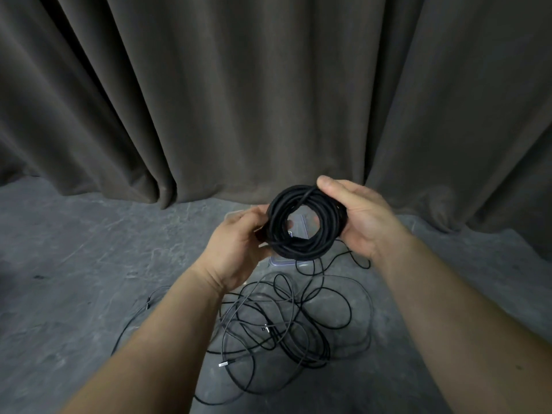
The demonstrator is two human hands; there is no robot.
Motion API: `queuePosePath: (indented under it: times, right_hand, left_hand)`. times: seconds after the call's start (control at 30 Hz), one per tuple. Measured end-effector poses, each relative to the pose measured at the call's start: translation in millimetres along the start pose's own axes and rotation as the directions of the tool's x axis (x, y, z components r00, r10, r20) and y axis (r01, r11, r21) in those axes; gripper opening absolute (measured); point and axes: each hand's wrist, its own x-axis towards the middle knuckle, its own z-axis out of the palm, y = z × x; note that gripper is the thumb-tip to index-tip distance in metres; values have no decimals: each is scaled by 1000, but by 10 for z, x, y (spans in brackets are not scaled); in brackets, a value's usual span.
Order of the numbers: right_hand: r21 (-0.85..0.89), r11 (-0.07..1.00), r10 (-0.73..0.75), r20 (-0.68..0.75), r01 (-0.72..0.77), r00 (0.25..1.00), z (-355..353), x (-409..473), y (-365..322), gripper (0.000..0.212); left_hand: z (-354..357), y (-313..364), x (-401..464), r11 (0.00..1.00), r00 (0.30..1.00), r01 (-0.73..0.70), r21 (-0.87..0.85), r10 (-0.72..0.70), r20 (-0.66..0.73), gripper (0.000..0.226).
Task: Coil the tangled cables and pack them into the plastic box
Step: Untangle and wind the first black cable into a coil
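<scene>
Both arms reach out in front of the person, bare from the elbow down, and the two hands meet in the air above the floor. Between them is a black cable coil (306,224) — a thick round ring of many loops with a hole in the middle.

The left hand (236,243) holds the left side of the ring. Its fingers curl round the loops from behind and its thumb sits on the front side. The right hand (363,218) holds the right side. Its thumb lies over the top edge of the ring and its palm cups the outside, with the fingers tucked behind where they cannot be seen.

Right under the ring sits the plastic box (282,262), clear and low, on the floor close to the curtain. Most of it is hidden by the hands and the coil, so only a near corner, a far edge and a bit seen through the hole show. What is in it cannot be told.

Nearer to the person, a tangled pile of cables (286,321) lies loose on the grey floor (74,264) — thin black loops crossing each other, with a small silver plug (222,364) at one end. A dark curtain (268,85) hangs behind it all.
</scene>
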Motion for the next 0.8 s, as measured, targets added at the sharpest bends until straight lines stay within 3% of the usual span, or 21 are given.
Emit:
queuePosePath:
  times: [0.1, 0.2, 0.27, 0.47, 0.57, 0.63, 0.7, 0.8]
  right_hand:
    - [-142, 988, -48, 81, 59, 996, 10, -24, -13, 33]
    - [-280, 953, -79, 135, 114, 988, 69, -37, 48, 32]
    - [-338, 930, -113, 119, 147, 986, 115, -38, 89, 27]
    - [-164, 976, -137, 37, 142, 990, 183, -10, 36, 33]
    - [-334, 934, -204, -204, 128, 957, 153, 58, 42, 21]
    - [-450, 888, -262, -317, 98, 911, 121, 74, 47, 27]
    - [-414, 910, -168, -294, 33, 941, 141, 37, 22, 34]
    - [-360, 933, -64, -144, 8, 988, 218, -34, 2, 32]
  left_hand:
    - [4, 21, -2, 989, 997, -50, 142, 57, -43, 37]
    - [43, 28, -17, 897, 994, -102, 431, 82, 66, 54]
    - [89, 37, -46, 872, 994, -106, 477, 81, 72, 55]
    - [95, 65, -31, 978, 990, -120, 170, 131, -56, 26]
    - [53, 69, -1, 979, 975, -196, 50, 201, -99, 8]
    - [26, 80, 5, 968, 963, -252, -12, 250, -101, 5]
    - [7, 67, 12, 952, 949, -304, -29, 300, -95, 21]
    - [30, 59, 11, 932, 934, -342, 121, 351, -62, 38]
